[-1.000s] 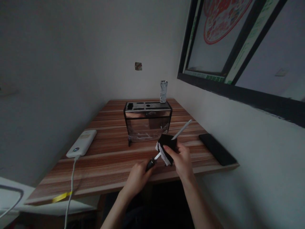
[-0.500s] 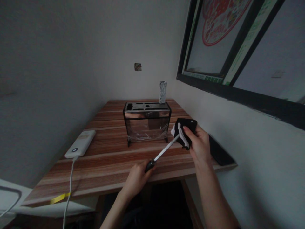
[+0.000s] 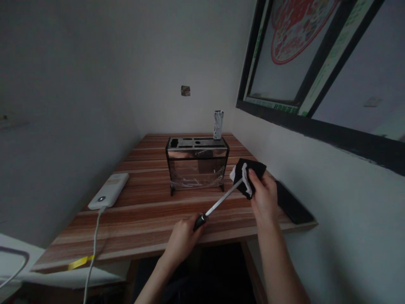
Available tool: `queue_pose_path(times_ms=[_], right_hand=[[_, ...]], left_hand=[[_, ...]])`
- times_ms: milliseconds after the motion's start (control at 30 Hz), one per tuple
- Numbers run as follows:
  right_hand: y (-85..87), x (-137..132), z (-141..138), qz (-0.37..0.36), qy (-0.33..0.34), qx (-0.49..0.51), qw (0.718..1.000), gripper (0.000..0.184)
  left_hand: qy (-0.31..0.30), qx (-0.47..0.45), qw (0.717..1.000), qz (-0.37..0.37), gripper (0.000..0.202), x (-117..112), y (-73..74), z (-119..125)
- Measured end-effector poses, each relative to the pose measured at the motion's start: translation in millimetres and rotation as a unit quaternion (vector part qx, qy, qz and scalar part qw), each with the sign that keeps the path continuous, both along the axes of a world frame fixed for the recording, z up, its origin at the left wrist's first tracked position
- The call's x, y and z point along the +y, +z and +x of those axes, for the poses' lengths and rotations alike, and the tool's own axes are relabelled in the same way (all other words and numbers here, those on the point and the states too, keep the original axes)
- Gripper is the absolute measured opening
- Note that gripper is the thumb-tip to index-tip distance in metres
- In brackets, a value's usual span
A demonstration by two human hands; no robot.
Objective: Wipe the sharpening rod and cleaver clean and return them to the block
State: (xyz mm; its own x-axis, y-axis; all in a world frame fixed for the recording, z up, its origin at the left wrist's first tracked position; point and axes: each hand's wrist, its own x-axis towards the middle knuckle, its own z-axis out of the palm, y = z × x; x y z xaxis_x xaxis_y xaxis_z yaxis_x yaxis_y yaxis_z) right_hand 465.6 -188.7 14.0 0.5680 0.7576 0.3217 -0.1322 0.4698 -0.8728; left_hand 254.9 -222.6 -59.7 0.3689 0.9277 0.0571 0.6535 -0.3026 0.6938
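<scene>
My left hand [image 3: 183,238] is closed around the black handle of a sharpening steel [image 3: 224,199], whose metal rod slants up to the right above the table's front part. The rod's far end disappears into a folded black and white cloth [image 3: 251,173]. My right hand [image 3: 265,192] pinches this cloth around the rod, thumb on top. Just beyond both hands stands a knife block [image 3: 198,153] with slots in its top and clear sides, partly wrapped in film. No knives show in it.
A white power bank [image 3: 109,191] with a cable lies at left on the striped wooden table [image 3: 139,223]. A patterned upright object [image 3: 218,125] stands behind the block. To the right, a dark flat object [image 3: 294,204] lies by the wall, below a framed window [image 3: 284,109].
My right hand and the cloth have shifted slightly outward along the rod, showing a little more metal. My left hand keeps its grip. The whole view has moved a little.
</scene>
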Motion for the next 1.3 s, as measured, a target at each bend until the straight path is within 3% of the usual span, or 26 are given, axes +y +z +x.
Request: queue_pose_path(times_ms=[400,633,1300], right_hand=[[-42.0,-20.7,-38.1,-0.106,0.117,-0.120,0.980,0.027],[-50.0,-37.2,-64.1,-0.130,0.176,-0.155,0.963,0.031],[-65.0,-43.0,-70.2,-0.128,0.128,-0.114,0.977,0.031]], left_hand=[[0.039,0.009,0.999,-0.008,0.018,2.0,-3.5,2.4],[0.036,0.025,0.999,0.004,0.022,1.5,-6.9,0.4],[0.024,0.071,0.997,0.015,0.023,1.2,-5.7,1.7]])
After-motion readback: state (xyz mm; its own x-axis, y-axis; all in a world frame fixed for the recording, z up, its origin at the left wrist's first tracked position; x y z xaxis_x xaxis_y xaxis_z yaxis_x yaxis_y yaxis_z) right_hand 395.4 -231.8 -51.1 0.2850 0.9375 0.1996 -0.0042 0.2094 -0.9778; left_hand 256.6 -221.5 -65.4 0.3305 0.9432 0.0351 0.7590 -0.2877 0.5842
